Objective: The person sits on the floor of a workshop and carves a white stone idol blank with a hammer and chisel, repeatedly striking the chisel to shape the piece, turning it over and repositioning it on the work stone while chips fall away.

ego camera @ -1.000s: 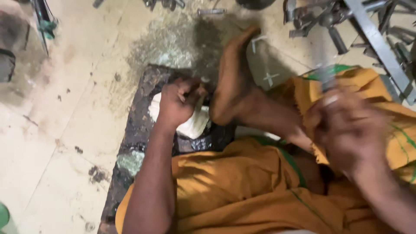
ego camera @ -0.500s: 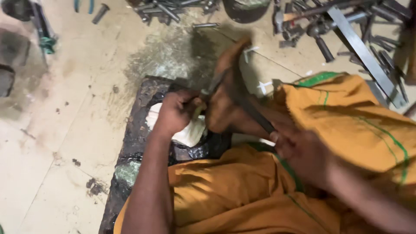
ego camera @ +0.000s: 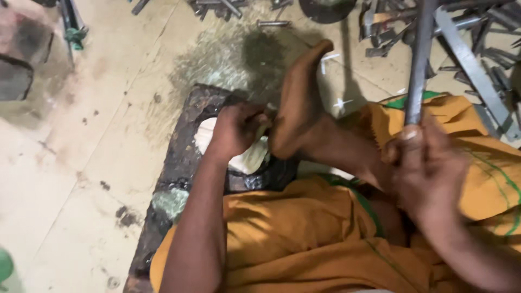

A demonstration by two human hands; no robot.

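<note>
I sit on the floor in orange cloth. My left hand (ego camera: 236, 129) is closed around a small piece held down on a pale round block (ego camera: 247, 157) that rests on a dark worn slab (ego camera: 187, 146). My bare foot (ego camera: 298, 103) presses beside that hand. My right hand (ego camera: 426, 160) grips a long grey metal bar (ego camera: 420, 59) raised upright at the right, well away from the block. What the left hand pinches is mostly hidden by its fingers.
Scattered metal rods, bolts and strips (ego camera: 472, 38) lie at the top right and along the top edge (ego camera: 233, 8). A dark round object (ego camera: 325, 8) sits at the top. A dark block (ego camera: 16, 76) is at the far left on the stained pale floor.
The right hand swung the bar down onto the piece by the left hand, then lifted it back up to the right. The left hand and foot stayed in place.
</note>
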